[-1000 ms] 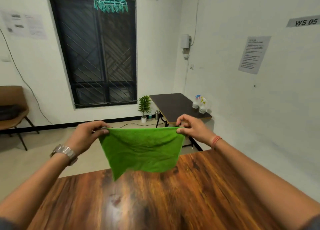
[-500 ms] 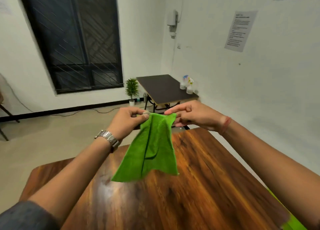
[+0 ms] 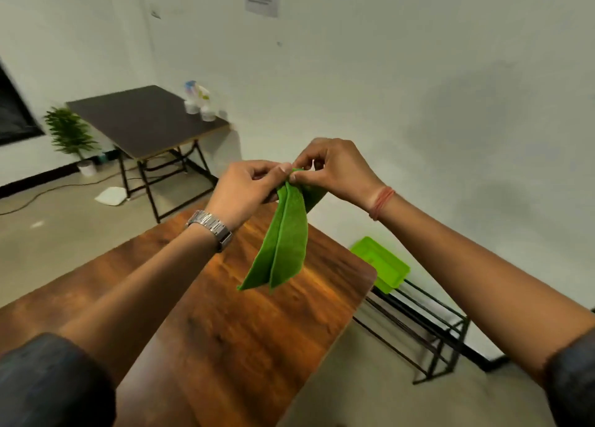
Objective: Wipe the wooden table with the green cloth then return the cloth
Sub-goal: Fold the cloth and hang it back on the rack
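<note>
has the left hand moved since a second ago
Yes: the left hand moved right to meet the right hand, folding the cloth over the table's far end.

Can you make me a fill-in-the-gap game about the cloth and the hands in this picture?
1. Both the left hand and the right hand pinch the top of the ____ cloth.
2. The cloth hangs folded above the ____ table, not touching it.
3. The wristwatch is on the ____ wrist.
4. The green tray sits on a black ____ rack beside the table.

Missing words: green; wooden; left; metal
</note>
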